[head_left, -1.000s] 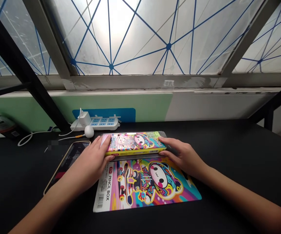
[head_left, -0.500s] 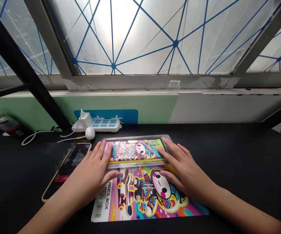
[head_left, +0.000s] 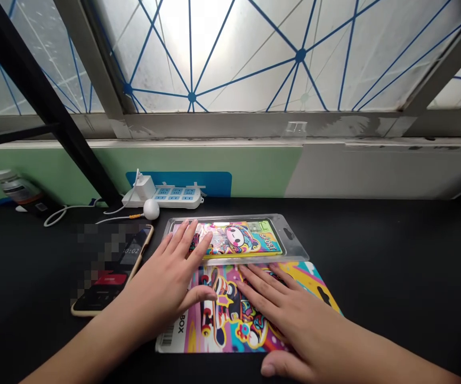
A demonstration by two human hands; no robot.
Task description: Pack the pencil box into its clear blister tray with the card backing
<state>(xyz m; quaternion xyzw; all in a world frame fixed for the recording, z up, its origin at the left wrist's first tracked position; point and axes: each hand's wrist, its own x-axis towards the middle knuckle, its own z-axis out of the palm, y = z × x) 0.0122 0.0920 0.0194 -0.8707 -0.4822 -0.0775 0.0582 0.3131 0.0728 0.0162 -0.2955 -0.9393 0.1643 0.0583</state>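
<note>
Box (head_left: 256, 238), shallow and oblong, lies straight ahead of both hands, within the outline of a clear plastic tray (head_left: 296, 248); whether in the recess or under it, cannot tell. Long axis runs left to right, crosswise to the fingers. Left hand (head_left: 170, 280) is the nearer: fingers parted and extended over the left end of box and tray, thumb out over the card (head_left: 224, 344), nothing pinched; pressure cannot be judged. Right hand (head_left: 290, 314) lies palm down over the card, fingers fanned, tips just short of the tray's near edge, thumb past the card's near edge, no grip. Card lies on the dark surface (head_left: 398, 277), nearer the person than the tray. Writing: "SPORT" on the box's right end; "BOX" on the card's left strip, beside a barcode; phone (head_left: 110, 282) at left shows digits ending "0:02". No brand name legible.
</note>
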